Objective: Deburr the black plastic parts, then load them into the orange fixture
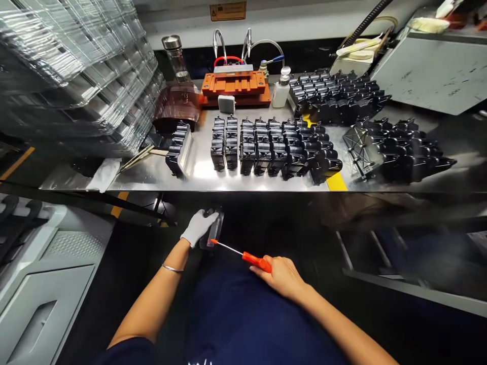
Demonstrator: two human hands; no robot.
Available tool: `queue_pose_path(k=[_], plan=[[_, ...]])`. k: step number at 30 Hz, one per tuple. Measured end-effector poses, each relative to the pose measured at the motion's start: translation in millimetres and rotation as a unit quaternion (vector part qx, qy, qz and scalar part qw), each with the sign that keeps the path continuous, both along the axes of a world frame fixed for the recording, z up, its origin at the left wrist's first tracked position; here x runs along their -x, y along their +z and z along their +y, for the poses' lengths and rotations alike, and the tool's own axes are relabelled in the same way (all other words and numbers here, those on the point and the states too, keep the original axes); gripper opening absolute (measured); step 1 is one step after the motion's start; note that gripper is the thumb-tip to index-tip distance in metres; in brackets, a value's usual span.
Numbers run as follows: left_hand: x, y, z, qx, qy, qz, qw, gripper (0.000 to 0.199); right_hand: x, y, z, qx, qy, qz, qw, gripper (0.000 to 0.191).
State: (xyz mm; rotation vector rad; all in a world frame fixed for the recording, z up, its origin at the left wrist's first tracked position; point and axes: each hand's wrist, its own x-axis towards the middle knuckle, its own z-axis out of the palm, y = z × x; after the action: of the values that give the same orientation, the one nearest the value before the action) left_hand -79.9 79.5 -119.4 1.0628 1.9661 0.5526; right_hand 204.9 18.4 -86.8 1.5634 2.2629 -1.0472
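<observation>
Listing from beside the worktop (201,177): left hand (198,227) and right hand (279,276), apart from each other, both below the worktop's front edge and over the person's dark lap.

Item one: left hand, white-gloved, clamped on a black part (216,223) with a clear strip (213,230) along its face. The part sits upright in the grip, and the glove hides much of it. A thin bangle (172,268) circles the left wrist.

Item two: right hand, bare, fingers closed on the orange handle of a screwdriver (256,261). Its thin steel shaft (228,248) points across to the black part, with the tip just beside the clear strip; contact cannot be told from here.

Handling: the black part looks like light, stiff moulded plastic, best held by its solid body, with fingers off the clear strip, which may scratch or crack. The screwdriver looks light and is best held by the handle.

Also on the worktop: rows of black parts (274,147), a wire jig (361,149), an orange fixture (234,83), a dropper bottle (280,90) and a glass bottle (173,56). Stacked clear trays (72,71) rise at far left.
</observation>
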Motion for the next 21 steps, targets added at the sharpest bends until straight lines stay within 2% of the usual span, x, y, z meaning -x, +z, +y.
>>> queue_pose_path(k=[9, 16, 21], plan=[[-1.1, -0.5, 0.9, -0.016, -0.01, 0.016, 1.0, 0.041, 4.5, -2.9, -2.8, -0.002, 0.017, -0.006, 1.0, 0.052], [-1.9, 7.5, -13.1, -0.032, -0.058, -0.033, 0.997, 0.054, -6.3, -0.5, 17.9, -0.042, -0.078, -0.057, 0.994, 0.05], [-4.7, 7.0, -23.4, -0.025, -0.078, -0.031, 0.996, 0.057, -9.6, -3.9, 23.1, -0.047, -0.088, -0.06, 0.993, 0.051]])
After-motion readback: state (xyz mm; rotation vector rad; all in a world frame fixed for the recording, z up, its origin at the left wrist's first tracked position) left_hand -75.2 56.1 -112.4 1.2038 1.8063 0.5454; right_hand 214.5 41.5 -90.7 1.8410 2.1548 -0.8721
